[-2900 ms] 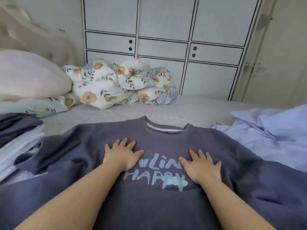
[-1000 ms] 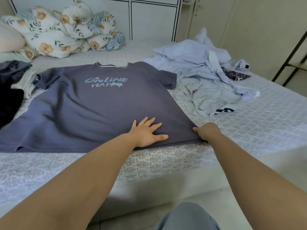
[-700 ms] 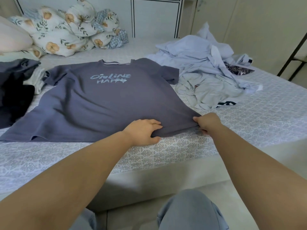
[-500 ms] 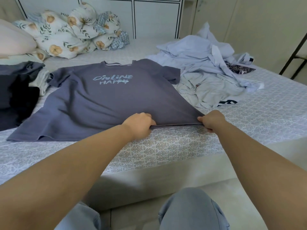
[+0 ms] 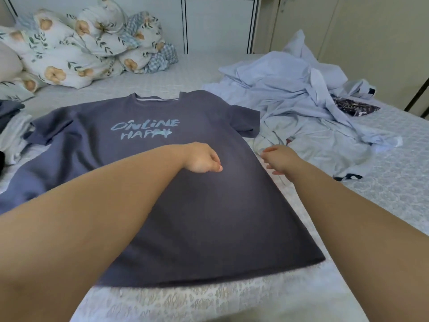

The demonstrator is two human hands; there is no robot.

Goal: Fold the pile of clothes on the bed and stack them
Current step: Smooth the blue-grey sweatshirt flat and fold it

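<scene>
While the dark grey short-sleeved cotton T-shirt (image 5: 185, 194) lies flat, print up, near the edge of the patterned white bed (image 5: 383, 182), the left hand (image 5: 203, 160) hovers loosely curled over its middle and the right hand (image 5: 279, 160) half-open at its side seam, gripping nothing; they look poised to start a lengthwise fold, the crumpled pale blue pile (image 5: 301, 89) waiting beside.

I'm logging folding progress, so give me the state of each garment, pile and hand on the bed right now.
grey T-shirt: spread flat, print up, unfolded.
light blue clothes pile: crumpled, unfolded, right of the shirt.
folded stack: at the left edge, mostly out of view.
floral bedding: bunched at the head of the bed.
left hand: loosely curled over the shirt, holding nothing.
right hand: loosely curled by the shirt's right edge, holding nothing.
</scene>
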